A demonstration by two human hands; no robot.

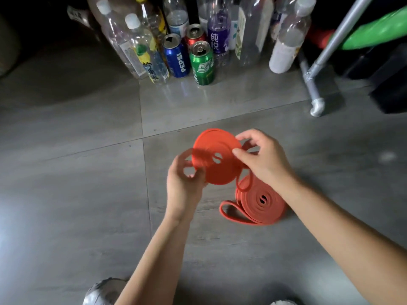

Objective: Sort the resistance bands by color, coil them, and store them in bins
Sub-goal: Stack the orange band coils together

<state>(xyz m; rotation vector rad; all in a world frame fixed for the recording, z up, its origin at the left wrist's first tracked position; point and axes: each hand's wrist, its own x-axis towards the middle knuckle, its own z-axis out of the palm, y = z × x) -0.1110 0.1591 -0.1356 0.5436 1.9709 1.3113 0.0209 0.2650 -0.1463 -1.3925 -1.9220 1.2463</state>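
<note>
I hold a coiled orange-red resistance band (217,157) upright above the grey floor, its flat spiral face towards me. My left hand (185,179) grips its lower left edge, thumb in front. My right hand (262,157) pinches the right edge between thumb and fingers. A short loop of the band hangs below the coil. A second orange-red band (262,201) lies coiled flat on the floor under my right wrist, with a loose loop sticking out to the left. No bin is in view.
Several clear plastic bottles (132,45) and three drink cans, blue (176,56), red (195,35) and green (202,62), stand at the back. A grey metal pipe frame (317,84) and a green object (378,29) are at the back right. My shoes show at the bottom edge.
</note>
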